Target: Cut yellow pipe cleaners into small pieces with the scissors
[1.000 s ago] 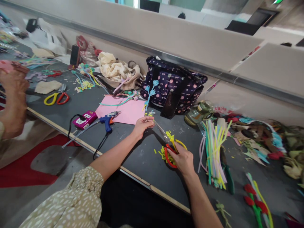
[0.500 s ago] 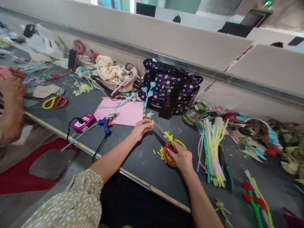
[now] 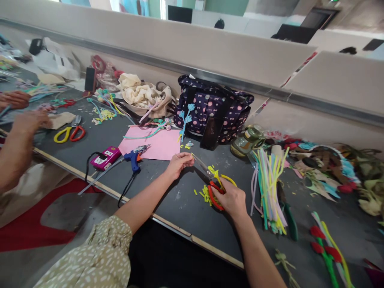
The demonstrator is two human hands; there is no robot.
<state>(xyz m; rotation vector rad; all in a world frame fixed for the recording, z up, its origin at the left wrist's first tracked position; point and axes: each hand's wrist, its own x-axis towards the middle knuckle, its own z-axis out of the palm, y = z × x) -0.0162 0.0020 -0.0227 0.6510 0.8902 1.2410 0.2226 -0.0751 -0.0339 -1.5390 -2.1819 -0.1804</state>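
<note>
My left hand (image 3: pixel 181 164) is closed in a pinch over the dark table, with a small yellow piece (image 3: pixel 192 155) at its fingertips. My right hand (image 3: pixel 233 197) grips scissors (image 3: pixel 215 195) with one red and one yellow handle loop. Their blades point up and left, and the tips come close to or touch the yellow piece; which of the two I cannot tell. Short cut yellow bits (image 3: pixel 206 194) lie in a small pile under the scissors, partly covered by them. Left of my left hand, a pink sheet (image 3: pixel 150 146) lies on the table.
A blue glue gun (image 3: pixel 132 157), purple power box (image 3: pixel 105 158) and second scissors (image 3: pixel 70 132) lie to the left. Beyond stand a dotted bag (image 3: pixel 214 108) and a jar (image 3: pixel 246 141). Fuzzy stems (image 3: pixel 271 192) are bundled at right. A co-worker's hands (image 3: pixel 28 120) are at far left.
My hands and the scissors hold nearly the same position, with only a slight shift of the view. At far left, the co-worker's hands have moved further into view over the table.
</note>
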